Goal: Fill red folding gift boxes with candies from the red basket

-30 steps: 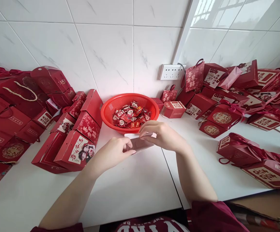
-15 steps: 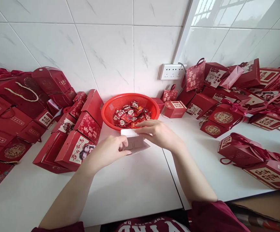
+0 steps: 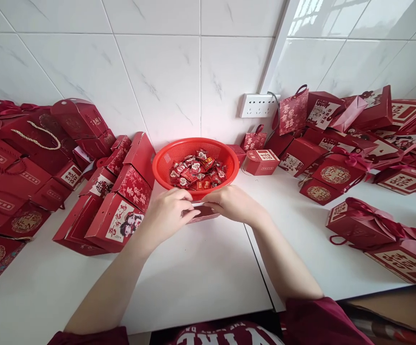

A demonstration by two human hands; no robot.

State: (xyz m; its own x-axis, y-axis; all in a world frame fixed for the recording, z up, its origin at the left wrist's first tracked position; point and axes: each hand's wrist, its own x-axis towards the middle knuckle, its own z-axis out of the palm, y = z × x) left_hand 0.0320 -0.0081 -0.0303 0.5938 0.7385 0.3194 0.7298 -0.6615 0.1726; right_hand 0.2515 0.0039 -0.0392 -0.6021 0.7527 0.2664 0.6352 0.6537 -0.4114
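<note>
Between my hands, just in front of the red plastic basket (image 3: 159, 170), is a small red gift box (image 3: 205, 214) with a pale inside. My left hand (image 3: 169, 213) is closed on its left side, thumb stretched along the near edge. On the other side, my right hand (image 3: 231, 205) pinches the box's upper edge with bent fingers. Much of the box is hidden by the hands. Several wrapped candies (image 3: 198, 170) in red wrappers lie in the basket.
Stacked red gift boxes (image 3: 116, 225) stand to the left. More red boxes with ribbons (image 3: 333, 175) are piled on the right, and two lie nearer me (image 3: 391, 249). A power strip (image 3: 259, 106) is on the tiled wall behind the white table (image 3: 193, 287).
My right hand has come down from above the box to its right edge, and its fingers have curled. The box has tipped, so less of its pale inside shows.
</note>
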